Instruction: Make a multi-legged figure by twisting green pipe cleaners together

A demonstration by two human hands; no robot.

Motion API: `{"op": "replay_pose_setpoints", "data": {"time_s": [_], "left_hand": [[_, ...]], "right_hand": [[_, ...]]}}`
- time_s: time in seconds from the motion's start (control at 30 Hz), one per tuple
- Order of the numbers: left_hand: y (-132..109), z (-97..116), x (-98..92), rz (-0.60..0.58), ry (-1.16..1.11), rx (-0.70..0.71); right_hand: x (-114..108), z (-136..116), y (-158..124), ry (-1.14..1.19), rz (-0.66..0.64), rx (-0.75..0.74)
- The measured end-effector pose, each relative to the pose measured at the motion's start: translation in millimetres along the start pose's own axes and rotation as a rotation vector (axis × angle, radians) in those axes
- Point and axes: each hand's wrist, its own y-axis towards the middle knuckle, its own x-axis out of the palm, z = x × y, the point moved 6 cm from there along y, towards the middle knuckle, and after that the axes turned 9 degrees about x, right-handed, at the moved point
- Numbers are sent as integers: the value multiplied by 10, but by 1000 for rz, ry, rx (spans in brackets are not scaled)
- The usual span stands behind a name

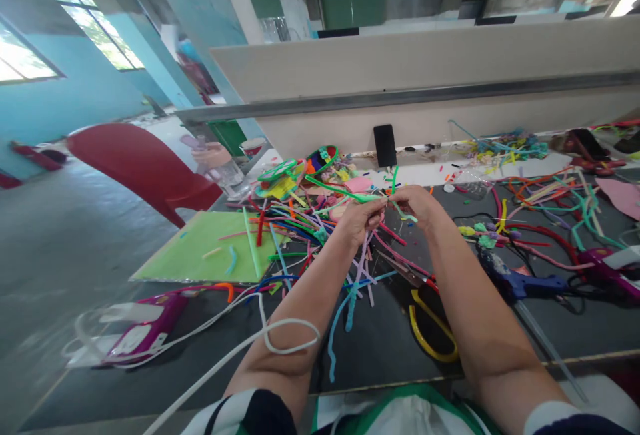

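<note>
Both my hands meet above the dark table [380, 348], fingers pinched together. My left hand [361, 217] grips a green pipe cleaner [336, 189] that runs off to the upper left. My right hand [415, 204] pinches the other end of the same green pipe cleaner, a short green piece sticking up beside its fingers. Under the hands lies a heap of coloured pipe cleaners [300, 222]. Pink and light blue strands hang down below my left hand.
A green sheet [200, 255] lies at the left. Scissors with yellow handles [430, 328] sit between my forearms. A blue glue gun [520, 282] and a magenta one [610, 275] rest at right. A phone [385, 145] leans on the back wall; a red chair [140, 162] stands left.
</note>
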Motion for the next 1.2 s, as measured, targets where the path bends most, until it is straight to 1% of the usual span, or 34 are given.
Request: {"op": "replay_pose_setpoints", "data": {"time_s": [0.13,0.23,0.33,0.4,0.5,0.57,0.67,0.77,0.83,0.9,1.0,1.07,1.13,1.2], "left_hand": [[-13,25,19,2,-8,-24],[-39,59,68,5,-4,-6],[-60,89,101,18,25,37],[-62,91,96,26,36,52],[-46,70,88,6,12,21],[-28,57,104,-11,-12,-17],[7,73,201,-42,-48,-56],[36,105,387,-128,-89,-112],[46,135,517,-195,-96,-143],[61,183,616,-228,-85,-120],[93,246,700,-198,-49,-40],[110,257,724,-157,2,-15],[122,270,723,-116,66,9],[124,306,700,-84,119,48]], "right_hand": [[16,-85,-68,-35,-32,-26],[10,-124,-83,-44,-76,-62],[15,-68,-51,46,-136,-13],[13,-26,-26,100,-140,15],[0,-53,-27,67,-129,-56],[-31,-100,-57,43,-146,-114],[-162,-133,-111,96,-163,-102],[-353,-154,-162,122,-150,-77],[-483,-177,-189,143,-122,-83],[-611,-197,-208,194,-55,-86],[-773,-235,-245,255,85,-99],[-847,-266,-281,265,149,-122],[-891,-282,-314,275,144,-152],[-890,-270,-327,289,46,-185]]}}
